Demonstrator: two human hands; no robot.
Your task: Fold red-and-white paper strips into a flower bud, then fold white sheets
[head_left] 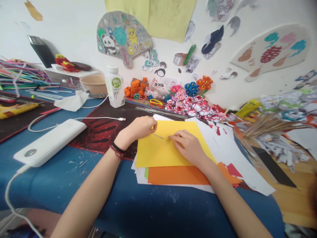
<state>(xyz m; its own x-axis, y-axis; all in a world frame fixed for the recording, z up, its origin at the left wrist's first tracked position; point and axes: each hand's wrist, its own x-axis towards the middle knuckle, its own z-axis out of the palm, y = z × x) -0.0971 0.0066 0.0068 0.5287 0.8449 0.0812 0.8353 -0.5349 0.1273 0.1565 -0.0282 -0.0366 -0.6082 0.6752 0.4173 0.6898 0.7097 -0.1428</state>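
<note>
A sheet of yellow paper point(158, 155) lies on top of a stack with orange paper point(178, 175) and white sheets showing beneath it. Over its upper left part, my left hand point(143, 128) is closed, its fingers pinching one end of a thin grey wire-like strip point(158, 136). The strip slants down to the right across the yellow sheet. My right hand point(187, 143) rests on the same sheet, fingertips drawn together close to the strip's far end. A few fine thin ends show at those fingertips; what they belong to is too small to make out.
Left of the stack are a white power bank point(52, 142) with cables, a white bottle point(115, 87) and a paper bowl point(94, 84). Behind it lie thin wires point(160, 111) and red-and-white paper flowers point(190, 105). White paper scraps point(284, 145) heap up at the right.
</note>
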